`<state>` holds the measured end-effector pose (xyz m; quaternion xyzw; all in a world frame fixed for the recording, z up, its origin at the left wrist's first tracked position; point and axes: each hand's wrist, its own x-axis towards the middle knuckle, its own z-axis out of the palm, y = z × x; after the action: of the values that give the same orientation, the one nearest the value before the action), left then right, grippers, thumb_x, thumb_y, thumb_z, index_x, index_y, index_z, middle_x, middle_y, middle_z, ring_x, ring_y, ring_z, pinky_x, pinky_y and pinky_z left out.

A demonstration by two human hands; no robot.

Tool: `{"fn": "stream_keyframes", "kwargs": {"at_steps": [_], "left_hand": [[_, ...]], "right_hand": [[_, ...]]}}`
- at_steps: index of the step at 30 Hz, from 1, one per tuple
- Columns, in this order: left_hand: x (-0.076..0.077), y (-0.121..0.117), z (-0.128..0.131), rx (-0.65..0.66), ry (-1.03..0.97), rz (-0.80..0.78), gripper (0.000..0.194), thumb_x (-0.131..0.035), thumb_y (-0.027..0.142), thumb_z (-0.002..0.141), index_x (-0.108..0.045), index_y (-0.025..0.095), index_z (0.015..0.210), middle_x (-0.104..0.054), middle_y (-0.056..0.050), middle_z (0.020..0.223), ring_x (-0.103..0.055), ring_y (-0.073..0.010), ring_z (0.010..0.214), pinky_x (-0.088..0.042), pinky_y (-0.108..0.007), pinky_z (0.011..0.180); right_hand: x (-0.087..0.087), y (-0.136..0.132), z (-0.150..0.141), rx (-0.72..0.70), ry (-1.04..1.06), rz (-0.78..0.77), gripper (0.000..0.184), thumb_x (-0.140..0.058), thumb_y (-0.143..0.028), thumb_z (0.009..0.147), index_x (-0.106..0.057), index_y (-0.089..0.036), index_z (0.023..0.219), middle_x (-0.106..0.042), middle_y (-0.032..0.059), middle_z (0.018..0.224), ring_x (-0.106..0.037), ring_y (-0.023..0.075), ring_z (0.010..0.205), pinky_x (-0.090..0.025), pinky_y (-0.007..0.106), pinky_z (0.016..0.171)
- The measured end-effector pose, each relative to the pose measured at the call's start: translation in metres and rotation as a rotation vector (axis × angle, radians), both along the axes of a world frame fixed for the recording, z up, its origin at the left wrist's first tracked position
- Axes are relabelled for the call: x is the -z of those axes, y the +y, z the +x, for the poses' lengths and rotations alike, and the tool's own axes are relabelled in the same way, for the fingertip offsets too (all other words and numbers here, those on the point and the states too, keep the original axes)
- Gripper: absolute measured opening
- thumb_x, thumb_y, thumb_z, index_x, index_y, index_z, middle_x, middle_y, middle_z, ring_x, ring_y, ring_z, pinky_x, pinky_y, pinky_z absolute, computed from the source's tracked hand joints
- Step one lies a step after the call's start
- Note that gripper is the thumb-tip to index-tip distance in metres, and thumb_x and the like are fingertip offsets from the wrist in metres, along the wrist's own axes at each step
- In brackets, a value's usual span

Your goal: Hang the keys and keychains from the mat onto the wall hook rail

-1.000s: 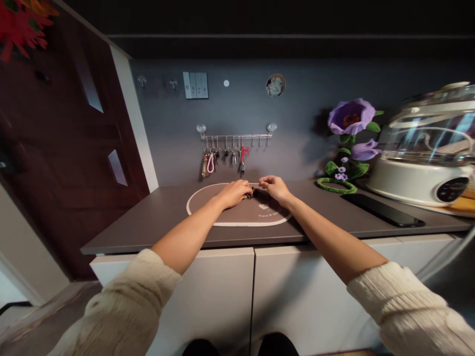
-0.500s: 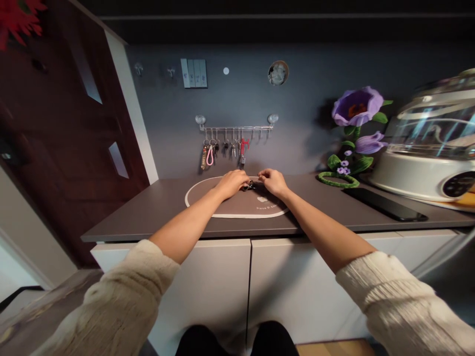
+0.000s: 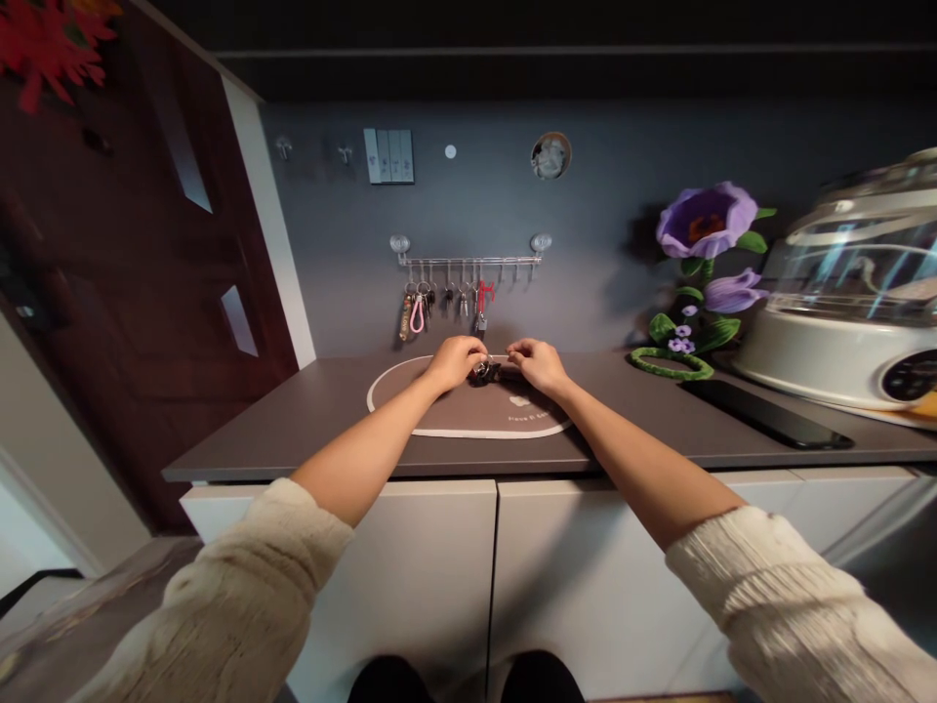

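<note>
My left hand (image 3: pixel 455 363) is closed over the brown mat, its fingertips gripping a small bunch of keys (image 3: pixel 483 372), dark and metallic. Just to the right, my right hand (image 3: pixel 540 365) is pinched close beside the keys; whatever lies between its fingertips is too small to make out. Beneath both hands spreads the rounded brown mat (image 3: pixel 439 418) with a pale rim and printed lettering. Behind them a clear hook rack (image 3: pixel 468 261) is fixed to the wall, with several keys (image 3: pixel 464 301), a pink loop (image 3: pixel 417 314) and a red cord (image 3: pixel 483 296) hanging from it.
On the right of the counter (image 3: pixel 278 430) lie a black phone (image 3: pixel 765 414) and purple fabric flowers (image 3: pixel 707 229) on a green ring base. A white appliance with a clear dome (image 3: pixel 827 337) stands beyond. A dark red door (image 3: pixel 146 322) is at the left.
The view has tilted slightly, so the scene sits lower. Between my hands the keys have shifted a little to the left and show more. Both hands stay close together over the mat.
</note>
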<state>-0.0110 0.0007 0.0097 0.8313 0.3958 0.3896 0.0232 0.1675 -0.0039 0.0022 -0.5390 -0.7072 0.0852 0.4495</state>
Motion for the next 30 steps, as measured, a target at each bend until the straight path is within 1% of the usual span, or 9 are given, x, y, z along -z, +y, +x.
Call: {"fn": "stream_keyframes", "kwargs": {"at_steps": [4,9,11,14,17,20,24,30], "left_hand": [[0.000,0.000,0.001,0.042,-0.193,-0.139,0.012,-0.056,0.018,0.073,-0.067,0.014,0.076,-0.066,-0.003,0.071,-0.056,-0.0116,0.062,-0.043,-0.023,0.065],[-0.002,-0.001,0.005,0.084,-0.482,-0.314,0.009,-0.060,0.019,0.069,-0.065,0.012,0.071,-0.063,-0.003,0.065,-0.055,-0.0110,0.060,-0.043,-0.025,0.064],[-0.003,-0.002,0.005,0.112,-0.578,-0.352,0.011,-0.063,0.021,0.067,-0.064,0.011,0.071,-0.063,-0.003,0.066,-0.055,-0.0106,0.060,-0.043,-0.025,0.065],[-0.004,-0.004,0.006,0.151,-0.685,-0.408,0.016,-0.065,0.025,0.064,-0.064,0.011,0.073,-0.064,-0.003,0.068,-0.054,-0.0100,0.060,-0.043,-0.025,0.063],[-0.004,-0.004,0.006,0.157,-0.738,-0.438,0.020,-0.066,0.028,0.063,-0.065,0.011,0.075,-0.063,-0.002,0.066,-0.050,-0.0083,0.055,-0.040,-0.022,0.057],[-0.003,-0.002,0.006,0.177,-0.761,-0.435,0.022,-0.066,0.029,0.062,-0.065,0.012,0.075,-0.062,-0.001,0.065,-0.047,-0.0069,0.053,-0.036,-0.020,0.052],[-0.002,0.001,0.008,0.215,-0.806,-0.467,0.024,-0.068,0.031,0.060,-0.064,0.012,0.074,-0.060,0.000,0.062,-0.047,-0.0063,0.052,-0.035,-0.020,0.050],[-0.001,0.001,0.011,0.273,-0.874,-0.521,0.030,-0.071,0.034,0.057,-0.064,0.012,0.075,-0.058,0.001,0.059,-0.047,-0.0054,0.049,-0.035,-0.019,0.048]], "right_hand": [[-0.001,-0.001,-0.001,-0.036,0.031,-0.004,0.015,-0.053,-0.019,0.073,-0.065,-0.017,0.082,-0.067,0.0038,0.083,-0.058,0.0128,0.075,-0.042,0.026,0.076],[0.000,-0.002,-0.002,-0.108,0.115,-0.034,0.016,-0.053,-0.023,0.073,-0.064,-0.016,0.083,-0.066,0.0038,0.084,-0.057,0.0126,0.074,-0.042,0.027,0.075],[-0.001,-0.002,-0.003,-0.163,0.170,-0.042,0.017,-0.055,-0.025,0.072,-0.063,-0.016,0.084,-0.066,0.0038,0.084,-0.057,0.0125,0.075,-0.042,0.027,0.075],[-0.003,-0.005,-0.005,-0.284,0.274,-0.061,0.019,-0.056,-0.028,0.072,-0.061,-0.016,0.086,-0.065,0.0037,0.086,-0.057,0.0123,0.077,-0.042,0.027,0.077],[-0.007,-0.010,-0.007,-0.384,0.365,-0.074,0.020,-0.057,-0.030,0.071,-0.061,-0.016,0.084,-0.064,0.0029,0.085,-0.057,0.0122,0.078,-0.042,0.028,0.080],[-0.008,-0.013,-0.008,-0.438,0.421,-0.062,0.023,-0.059,-0.035,0.069,-0.061,-0.016,0.083,-0.064,0.0023,0.083,-0.056,0.0121,0.077,-0.042,0.028,0.080],[-0.008,-0.013,-0.009,-0.469,0.453,-0.076,0.027,-0.061,-0.039,0.067,-0.061,-0.017,0.083,-0.063,0.0014,0.082,-0.055,0.0113,0.075,-0.042,0.027,0.078],[-0.008,-0.015,-0.009,-0.494,0.447,-0.066,0.028,-0.064,-0.039,0.066,-0.059,-0.016,0.081,-0.062,0.0013,0.082,-0.054,0.0106,0.073,-0.042,0.026,0.075]]}}
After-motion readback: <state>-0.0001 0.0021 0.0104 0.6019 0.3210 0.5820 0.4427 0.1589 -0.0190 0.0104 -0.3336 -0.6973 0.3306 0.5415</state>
